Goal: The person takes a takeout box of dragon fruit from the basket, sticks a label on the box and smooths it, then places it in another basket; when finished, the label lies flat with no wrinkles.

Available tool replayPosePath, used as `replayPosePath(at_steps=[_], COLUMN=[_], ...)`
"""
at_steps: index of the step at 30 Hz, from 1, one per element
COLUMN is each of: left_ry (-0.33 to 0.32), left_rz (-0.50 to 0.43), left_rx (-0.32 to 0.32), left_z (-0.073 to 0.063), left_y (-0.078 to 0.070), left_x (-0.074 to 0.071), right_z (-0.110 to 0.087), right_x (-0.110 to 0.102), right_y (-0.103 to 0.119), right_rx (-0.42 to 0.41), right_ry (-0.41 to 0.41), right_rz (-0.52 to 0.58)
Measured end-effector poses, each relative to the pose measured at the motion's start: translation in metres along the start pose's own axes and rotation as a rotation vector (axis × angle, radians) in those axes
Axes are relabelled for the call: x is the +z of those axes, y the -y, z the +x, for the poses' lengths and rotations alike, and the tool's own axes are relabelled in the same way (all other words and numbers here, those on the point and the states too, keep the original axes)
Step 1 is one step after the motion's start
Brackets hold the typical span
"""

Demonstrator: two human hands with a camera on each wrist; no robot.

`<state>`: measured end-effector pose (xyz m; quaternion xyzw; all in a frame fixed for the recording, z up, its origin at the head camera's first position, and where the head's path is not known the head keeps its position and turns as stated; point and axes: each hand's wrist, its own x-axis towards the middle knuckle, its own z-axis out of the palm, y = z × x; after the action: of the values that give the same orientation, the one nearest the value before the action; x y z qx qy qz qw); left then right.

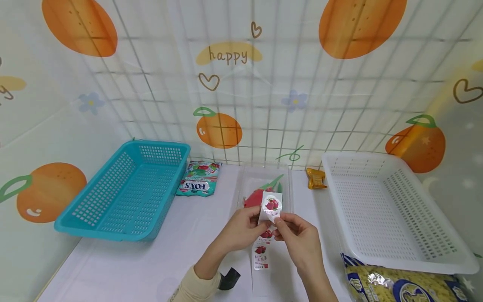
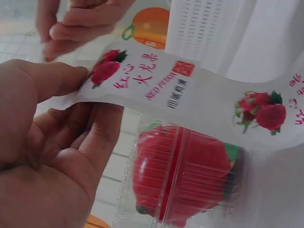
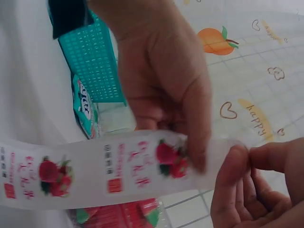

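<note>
A strip of white stickers [image 1: 260, 262] printed with red pitayas hangs between both hands, its lower part trailing down toward the table. My left hand [image 1: 238, 230] pinches it between thumb and fingers near the top. At the strip's upper end, my right hand [image 1: 301, 240] holds the edge with thumb and forefinger; the right wrist view shows these fingertips together at the backing [image 3: 216, 159]. Behind the hands lies a clear plastic box [image 1: 286, 178] with a red pitaya [image 2: 190, 166] inside, partly hidden by the strip in the head view.
A teal basket [image 1: 162, 209] stands at left, beside a FOX'S candy bag [image 1: 199, 179]. To the right is a white basket [image 1: 341, 209], with a small orange packet [image 1: 316, 178] near its back corner and a yellow-and-blue bag [image 1: 400, 282] in front.
</note>
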<state>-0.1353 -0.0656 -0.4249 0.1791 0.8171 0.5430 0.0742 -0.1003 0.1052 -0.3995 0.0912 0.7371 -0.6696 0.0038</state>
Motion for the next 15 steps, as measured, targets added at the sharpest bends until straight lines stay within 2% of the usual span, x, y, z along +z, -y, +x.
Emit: replayPosePath(at_steps=[4, 10, 13, 15], left_ry=[0.019, 0.109, 0.159, 0.201], left_rz=[0.05, 0.188, 0.206, 0.168], left_rx=[-0.041, -0.063, -0.078, -0.08], left_z=[0.001, 0.002, 0.002, 0.001], left_y=[0.002, 0.004, 0.006, 0.009], left_x=[-0.001, 0.002, 0.005, 0.008], right_z=[-0.01, -0.027, -0.031, -0.032], right_x=[-0.001, -0.003, -0.004, -0.004], right_y=[0.009, 0.021, 0.025, 0.026], right_rx=[-0.042, -0.118, -0.132, -0.137], right_ry=[-0.009, -0.028, -0.04, -0.038], right_rz=[-0.054, -0.115, -0.123, -0.124])
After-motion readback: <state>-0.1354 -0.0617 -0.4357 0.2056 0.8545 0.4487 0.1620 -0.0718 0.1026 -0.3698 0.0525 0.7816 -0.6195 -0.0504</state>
